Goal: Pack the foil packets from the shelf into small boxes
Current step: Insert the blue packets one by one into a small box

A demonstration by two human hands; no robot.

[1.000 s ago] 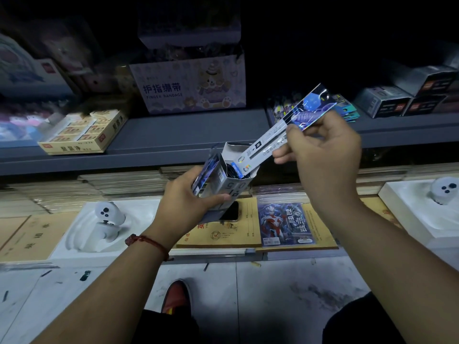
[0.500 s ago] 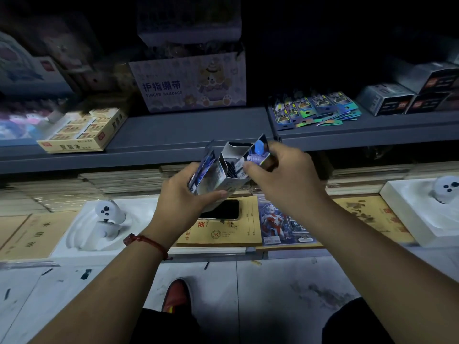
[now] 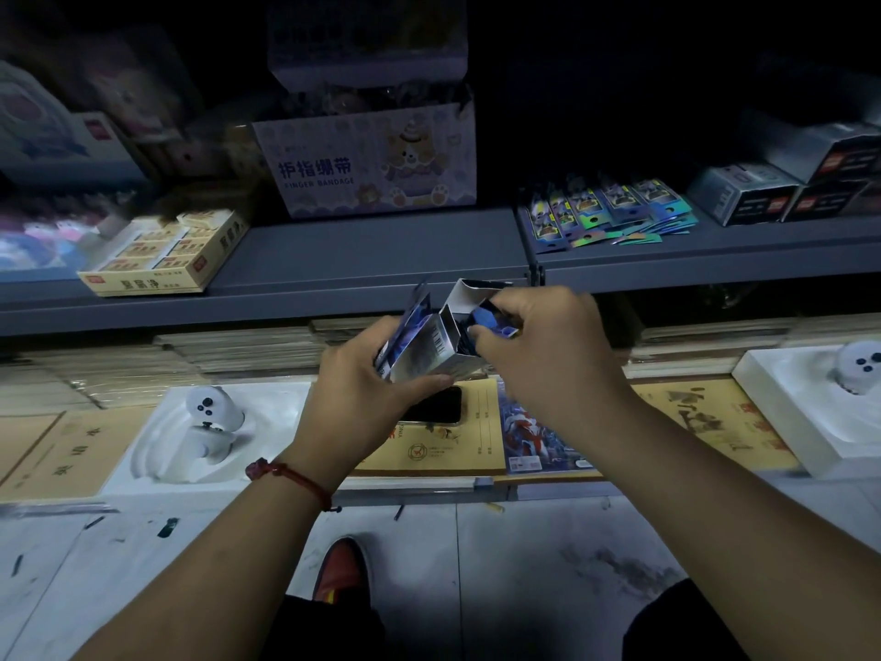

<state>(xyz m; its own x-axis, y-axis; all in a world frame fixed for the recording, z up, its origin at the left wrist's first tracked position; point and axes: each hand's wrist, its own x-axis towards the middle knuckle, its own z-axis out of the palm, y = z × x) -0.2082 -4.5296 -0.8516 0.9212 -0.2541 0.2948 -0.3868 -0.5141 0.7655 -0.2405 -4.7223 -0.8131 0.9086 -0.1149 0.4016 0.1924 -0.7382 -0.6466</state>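
Head: left hand (image 3: 362, 388) grips box (image 3: 429, 353), right hand (image 3: 543, 345) pinches foil packet (image 3: 491, 319) at its mouth.

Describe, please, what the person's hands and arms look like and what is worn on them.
The left hand and right hand are ungloved, with no rings visible. Both forearms show no sleeves as far as the view reaches. A red cord bracelet with a small knot or bead circles the left wrist. The right wrist wears nothing.
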